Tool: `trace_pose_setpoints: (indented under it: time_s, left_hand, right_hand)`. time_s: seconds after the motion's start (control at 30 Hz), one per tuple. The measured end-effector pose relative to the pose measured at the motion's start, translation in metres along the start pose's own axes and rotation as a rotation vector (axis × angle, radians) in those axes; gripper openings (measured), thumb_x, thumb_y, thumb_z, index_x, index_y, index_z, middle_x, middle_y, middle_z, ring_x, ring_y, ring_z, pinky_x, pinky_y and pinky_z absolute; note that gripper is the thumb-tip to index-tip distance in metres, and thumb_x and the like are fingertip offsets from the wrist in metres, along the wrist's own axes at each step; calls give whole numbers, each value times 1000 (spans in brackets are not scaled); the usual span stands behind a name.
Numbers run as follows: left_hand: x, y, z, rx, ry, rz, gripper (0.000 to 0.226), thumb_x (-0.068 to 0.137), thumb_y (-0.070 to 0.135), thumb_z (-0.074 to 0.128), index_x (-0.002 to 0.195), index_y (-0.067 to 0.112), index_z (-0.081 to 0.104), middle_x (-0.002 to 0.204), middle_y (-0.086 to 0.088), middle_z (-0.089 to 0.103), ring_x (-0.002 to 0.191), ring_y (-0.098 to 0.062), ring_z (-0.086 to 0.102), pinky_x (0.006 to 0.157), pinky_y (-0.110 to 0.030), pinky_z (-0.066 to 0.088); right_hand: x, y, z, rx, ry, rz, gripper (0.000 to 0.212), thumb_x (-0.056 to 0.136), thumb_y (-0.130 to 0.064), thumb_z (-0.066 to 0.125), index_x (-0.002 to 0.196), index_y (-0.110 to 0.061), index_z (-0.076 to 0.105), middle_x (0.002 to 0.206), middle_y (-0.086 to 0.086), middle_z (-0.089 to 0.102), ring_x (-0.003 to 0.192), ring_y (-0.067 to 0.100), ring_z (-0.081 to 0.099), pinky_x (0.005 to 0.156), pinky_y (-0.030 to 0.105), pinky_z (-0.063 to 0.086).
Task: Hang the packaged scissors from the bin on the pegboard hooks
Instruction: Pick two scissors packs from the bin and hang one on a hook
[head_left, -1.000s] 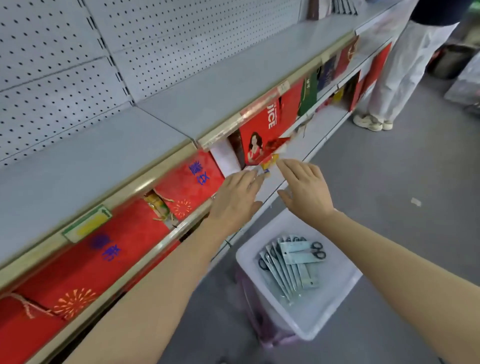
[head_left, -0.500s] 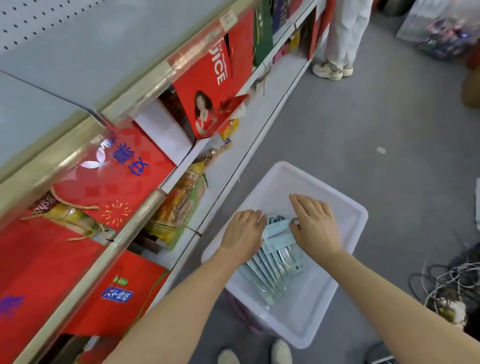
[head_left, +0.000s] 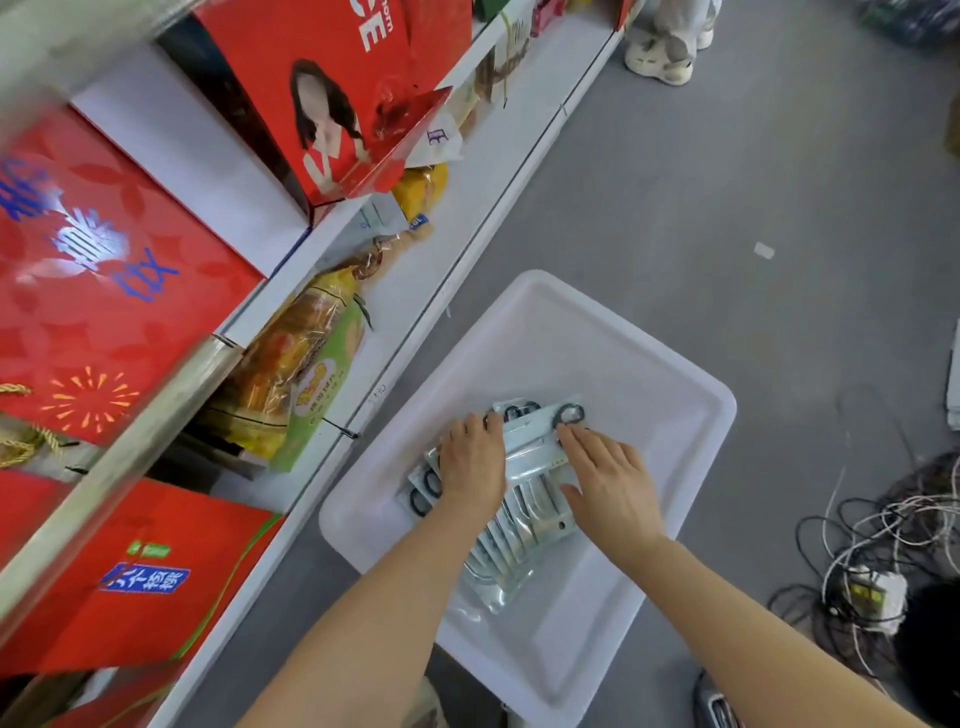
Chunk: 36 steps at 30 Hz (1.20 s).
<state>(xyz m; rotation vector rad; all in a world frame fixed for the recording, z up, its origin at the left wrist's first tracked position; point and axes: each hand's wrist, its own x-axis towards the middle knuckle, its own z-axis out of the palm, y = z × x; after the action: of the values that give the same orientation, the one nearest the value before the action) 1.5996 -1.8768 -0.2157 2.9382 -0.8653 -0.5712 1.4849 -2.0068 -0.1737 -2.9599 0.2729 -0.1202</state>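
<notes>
- Head view: white plastic bin (head_left: 670, 374) on grey floor, rectangular w/ rounded corners & smooth matte walls; sits just beside the base of the shelving
- Packaged scissors (head_left: 511, 540) lie inside bin as a fanned stack of flat, glossy pale-blue packs; black oval handle loops show thru clear film at the top & left edges
- Left hand (head_left: 471, 460) palm-down on the stack's left side; fingers bent over the edge of the top pack; can't tell if they actually pinch it
- Right hand (head_left: 610, 486) palm-down on the right side, fingers spread flat & apart, tips touching the top pack near a black loop; not closed on anything
- Shelves (head_left: 415, 291) at left: glossy red cardboard gift boxes (head_left: 98, 291) w/ blue lettering; crinkly clear-film snack bag (head_left: 306, 384), orange & green
- Floor at right: tangle of thin black & white cables (head_left: 883, 551)
</notes>
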Motion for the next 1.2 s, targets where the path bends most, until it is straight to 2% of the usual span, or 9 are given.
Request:
trace_pose_setpoints:
  time_s: [0.2,0.3,0.4,0.53,0.63,0.8,0.97,1.1,1.2]
  left_hand:
    - [1,-5,-59,-315,-194,304,14,84,16,72,93,18,62,88,1,66,81,-21,63,70,-33,52]
    - [20,-6,-88,-434,-207,408,12,81,13,71,88,21,66,81,6,64,76,-17,59,66,-29,46]
    - [46,-12,-93,-619,-247,347,32,80,7,75,109,19,70,100,1,71,92,-16,66,85,-33,54]
    - [66,3,-66,19,-396,371,54,90,-3,51,139,19,47,120,-3,62,94,-19,59,85,-32,53]
    - [63,31,-37,429,-448,706,52,98,44,47,145,22,43,146,-1,48,133,-22,40,115,-38,23]
    - [62,54,-19,648,-394,900,96,69,75,64,147,25,39,150,4,42,142,-25,29,117,-41,13]
    - [73,39,-29,642,-363,803,90,64,82,60,133,25,52,129,4,57,120,-23,48,104,-40,32]
    - [61,17,-54,210,-291,523,40,91,35,65,124,16,52,116,-4,62,100,-24,60,84,-35,47]
    - [43,-4,-67,-94,-183,263,28,94,18,56,122,21,55,106,-4,66,90,-26,63,74,-33,50]
  right_hand:
    - [19,12,-1,87,-53,-34,62,72,-17,76,130,-6,59,124,8,65,117,31,60,98,45,46]
    - [27,12,-11,233,-90,93,32,83,-23,57,112,-15,69,89,4,73,83,31,69,76,37,50]
    - [32,14,-28,453,-143,354,18,91,-16,58,107,-18,67,72,5,65,69,35,60,61,35,45]
    - [38,18,-38,602,45,508,10,93,-12,57,96,-19,64,57,-11,50,55,15,45,55,27,30]
    - [39,16,-43,654,84,526,12,93,-13,57,84,-21,57,58,-8,52,56,12,46,51,19,35]
    - [40,15,-49,702,82,598,11,93,-15,58,95,-24,64,65,-10,60,64,6,54,53,12,39]
    - [35,10,-52,804,103,733,13,93,-17,58,102,-26,57,78,-10,67,71,5,63,53,12,44]
    - [33,3,-60,890,169,805,16,92,-17,61,104,-24,51,77,-6,69,63,4,63,49,14,46]
    - [34,-5,-70,936,208,811,20,92,-16,61,105,-29,52,72,1,67,53,9,56,50,25,47]
